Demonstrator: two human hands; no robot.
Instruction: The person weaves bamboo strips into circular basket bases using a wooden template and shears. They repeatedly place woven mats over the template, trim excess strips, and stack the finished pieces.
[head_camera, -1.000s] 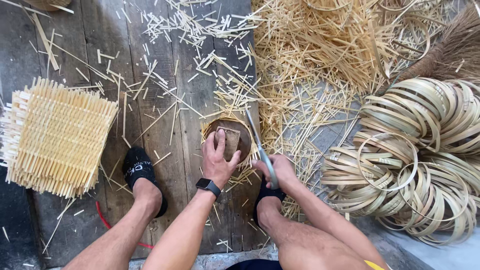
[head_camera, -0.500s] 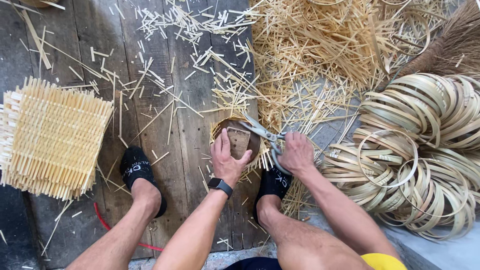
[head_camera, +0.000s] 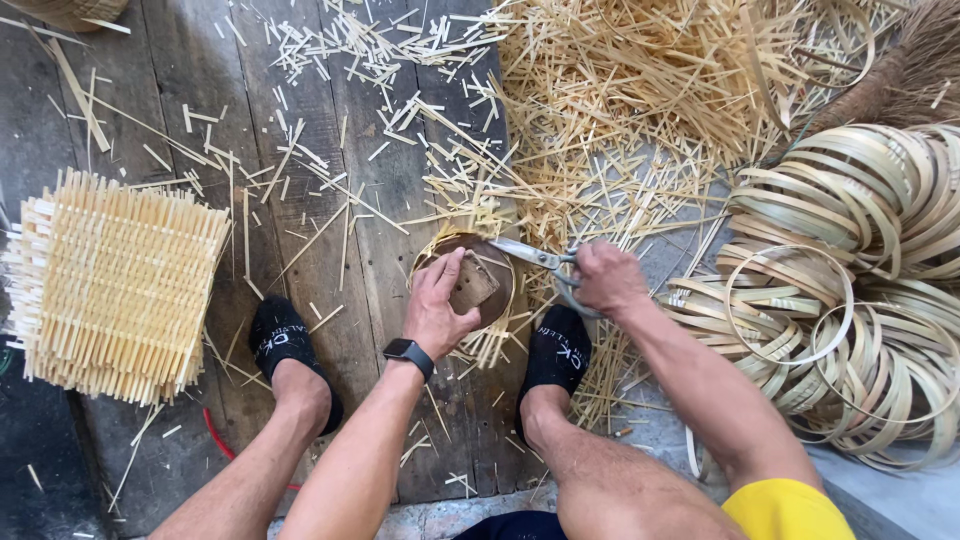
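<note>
Right hand (head_camera: 608, 277) has swung the scissors (head_camera: 540, 257) onto the round basket's rim (head_camera: 437, 258), fingers gripping the handles; left hand (head_camera: 440, 305), fingers spread, presses the wooden block (head_camera: 476, 282). Trimming underway.

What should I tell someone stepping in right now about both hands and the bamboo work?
Left hand: pressing a small wooden block onto the round woven piece on the plank floor.
Right hand: gripping scissors, blades at the piece's upper rim.
Nearby: bamboo hoops at right, stacked woven mats at left, loose offcuts ahead.
Done: many trimmed slivers lie on the floor.
Left: strip ends stick out at the piece's lower edge.
</note>
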